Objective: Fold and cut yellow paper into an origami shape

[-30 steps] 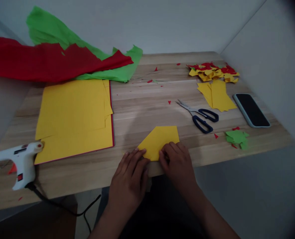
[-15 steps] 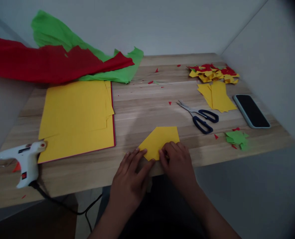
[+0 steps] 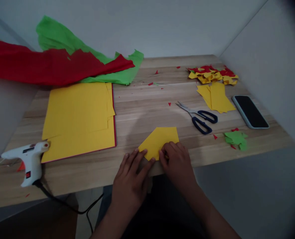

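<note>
We press a folded yellow paper piece flat near the front edge of the wooden table, working its near corner with both hands. Our left hand lies palm down with fingers spread, the fingertips touching the paper's lower left edge; it pinches nothing. Our right hand rests on the lower right part of the paper with its fingers curled together and pressed down on the fold; we cannot tell whether a bit of paper sits between thumb and fingers. To the left lies a stack of yellow sheets, with a white glue gun just beside its near corner, and red crepe paper over green crepe paper behind. To the right lie scissors, yellow cut pieces, a heap of scraps, green scraps and a phone.
</note>
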`<state>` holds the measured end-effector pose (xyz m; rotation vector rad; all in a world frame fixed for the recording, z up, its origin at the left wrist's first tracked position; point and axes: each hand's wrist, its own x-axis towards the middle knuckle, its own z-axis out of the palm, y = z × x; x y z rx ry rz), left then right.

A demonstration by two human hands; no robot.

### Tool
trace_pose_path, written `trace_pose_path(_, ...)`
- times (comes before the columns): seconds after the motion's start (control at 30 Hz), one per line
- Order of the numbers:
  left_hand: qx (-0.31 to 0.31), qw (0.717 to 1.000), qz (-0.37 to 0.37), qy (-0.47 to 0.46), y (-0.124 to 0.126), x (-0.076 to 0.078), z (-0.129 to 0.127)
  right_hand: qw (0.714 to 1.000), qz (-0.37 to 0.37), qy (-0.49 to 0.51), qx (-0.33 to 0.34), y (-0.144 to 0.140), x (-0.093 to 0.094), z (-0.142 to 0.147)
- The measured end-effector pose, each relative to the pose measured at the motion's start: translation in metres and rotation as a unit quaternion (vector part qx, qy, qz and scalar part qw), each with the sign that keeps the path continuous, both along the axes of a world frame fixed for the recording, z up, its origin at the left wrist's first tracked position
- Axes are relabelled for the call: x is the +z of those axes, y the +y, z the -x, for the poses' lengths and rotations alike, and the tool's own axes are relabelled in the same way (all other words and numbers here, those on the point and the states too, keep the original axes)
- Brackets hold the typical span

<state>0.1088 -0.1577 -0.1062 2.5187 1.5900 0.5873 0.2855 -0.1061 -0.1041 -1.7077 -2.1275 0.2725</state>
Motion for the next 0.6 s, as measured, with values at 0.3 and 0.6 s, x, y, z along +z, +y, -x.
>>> trace_pose_path(0.3,0.073,0.997,-0.016,0.022,-0.014,0.013,-0.008,1.000,0.003,-0.020,-0.008,0.000,0.000,0.001)
trace_pose_path(0.6,0.022,0.991,-0.064,0.119,-0.025,-0.004,-0.048,1.000,0.015,-0.023,-0.008,0.000,-0.001,0.003)
